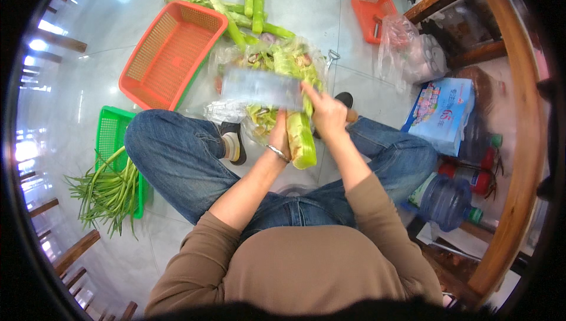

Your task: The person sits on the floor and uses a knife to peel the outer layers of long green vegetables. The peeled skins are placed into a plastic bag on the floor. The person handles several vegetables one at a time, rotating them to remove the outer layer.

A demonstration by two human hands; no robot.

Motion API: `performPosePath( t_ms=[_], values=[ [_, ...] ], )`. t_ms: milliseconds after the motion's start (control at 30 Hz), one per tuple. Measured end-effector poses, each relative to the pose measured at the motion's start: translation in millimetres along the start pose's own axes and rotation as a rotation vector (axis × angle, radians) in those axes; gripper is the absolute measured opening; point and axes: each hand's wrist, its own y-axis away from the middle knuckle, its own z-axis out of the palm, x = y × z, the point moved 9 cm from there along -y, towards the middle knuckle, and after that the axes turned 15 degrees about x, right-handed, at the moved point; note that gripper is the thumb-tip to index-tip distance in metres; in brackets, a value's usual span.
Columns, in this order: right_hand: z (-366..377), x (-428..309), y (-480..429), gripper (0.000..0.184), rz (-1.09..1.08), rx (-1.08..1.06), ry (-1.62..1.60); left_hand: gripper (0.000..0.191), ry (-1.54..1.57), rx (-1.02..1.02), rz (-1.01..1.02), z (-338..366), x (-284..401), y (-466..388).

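My right hand [329, 113] is closed round the wooden handle of a broad cleaver [263, 90], whose blade is blurred and lies across a thick green vegetable stem [300, 137], probably stem lettuce. The stem is in my left hand [279, 133], partly hidden behind the blade. Beneath them, a clear plastic bag [225, 111] holds leafy peelings [263, 119]. Several long green stems [254, 2] lie on the floor beyond. An orange plastic basket [170, 55] stands left of the bag.
Scallions [110, 188] hang over a green basket [112, 126] by my left knee. A metal peeler [332, 56] lies right of the bag. Farther right are a small orange basket [371, 7], a blue carton [440, 113], a water bottle [444, 201] and a wooden frame [522, 144].
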Motion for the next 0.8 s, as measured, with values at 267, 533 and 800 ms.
performPosePath(
  t_ms=[267,533,800],
  values=[
    [67.7,46.4,-11.8,0.032,0.797,-0.394,-0.606,0.05,0.235,-0.201,-0.205,-4.4,7.3,2.7],
    [13.9,27.0,-2.5,0.021,0.797,-0.362,-0.691,0.047,0.364,-0.385,-0.266,10.3,33.7,-1.4],
    [-118.3,-52.7,-4.6,0.048,-0.192,-0.09,-0.376,0.058,0.375,-0.475,-0.487,9.9,22.5,0.2]
  ],
)
